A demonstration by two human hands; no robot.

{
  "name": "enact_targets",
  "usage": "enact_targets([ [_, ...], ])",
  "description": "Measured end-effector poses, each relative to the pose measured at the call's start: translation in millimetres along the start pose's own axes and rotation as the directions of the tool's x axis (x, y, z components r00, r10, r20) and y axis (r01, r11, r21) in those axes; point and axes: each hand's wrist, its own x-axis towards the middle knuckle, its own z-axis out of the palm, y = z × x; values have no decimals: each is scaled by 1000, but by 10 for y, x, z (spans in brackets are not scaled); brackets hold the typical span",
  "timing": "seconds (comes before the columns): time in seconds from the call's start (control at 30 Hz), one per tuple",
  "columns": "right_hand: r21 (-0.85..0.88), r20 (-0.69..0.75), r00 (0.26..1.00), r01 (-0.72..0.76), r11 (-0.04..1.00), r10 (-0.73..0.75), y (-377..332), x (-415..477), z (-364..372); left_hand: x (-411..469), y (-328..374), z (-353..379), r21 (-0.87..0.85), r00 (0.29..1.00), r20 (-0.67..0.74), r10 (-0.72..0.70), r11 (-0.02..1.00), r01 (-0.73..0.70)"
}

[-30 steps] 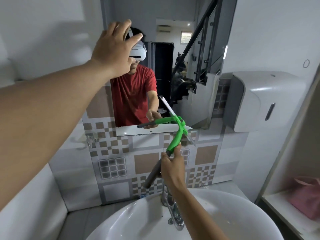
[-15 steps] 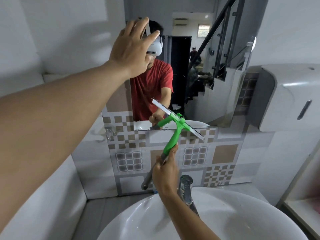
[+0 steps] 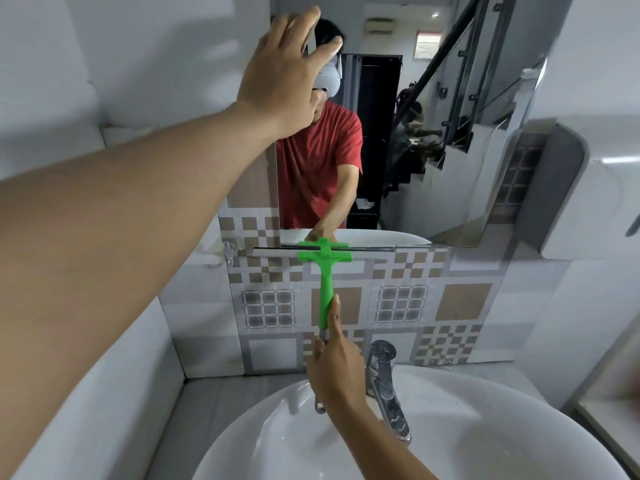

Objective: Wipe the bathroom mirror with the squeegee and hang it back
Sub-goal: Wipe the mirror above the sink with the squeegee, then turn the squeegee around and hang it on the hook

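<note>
Head view is filled mostly by the mirror, which takes up the wall from 12 o'clock across to 2 o'clock, its lower edge running level just above the patterned tile band. Below, from 5 to 7 o'clock, the white basin is seen, with a chrome tap standing at its back rim. The wiping step is judged to be in hand, at the bottom of a stroke: the blade of the squeegee is laid level along the mirror's lower edge, its green head at the centre of the frame and its handle pointing down toward 6 o'clock. A lift off the glass is likely called for next, then either a fresh pass from the top over the part at 2 o'clock or a move to a hanging point; a small metal wall hook is seen at 9 o'clock from the blade, just beside its end. The handle's lower end is gripped by the right hand, fingers closed round it with the forefinger laid up along the green shaft. The left hand is raised at 11 o'clock, well apart from the squeegee, fingers spread open with nothing in it; whether its fingertips touch the glass cannot be told.
</note>
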Motion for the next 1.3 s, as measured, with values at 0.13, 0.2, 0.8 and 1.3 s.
enact_targets([
  [0.13, -71, 19, 999, -47, 996, 48, 79, -18, -66, 12, -15, -13, -11, 1000, 11, 5, 1000, -5],
  [0.2, -109, 18, 1000, -24, 994, 26, 90, -34, -129, 18, -21, -7, -14, 1000, 5, 11, 1000, -11],
  [0.8, -268, 94, 993, 95, 959, -72, -83, -342, -1386, -493, 455, -328, -215, 991, 101, 88, 975, -64],
  [1.3, -668, 215, 913, 396, 630, -345, -615, -321, -2883, -1324, 1548, -1077, -595, 767, 612, 191, 751, 288],
])
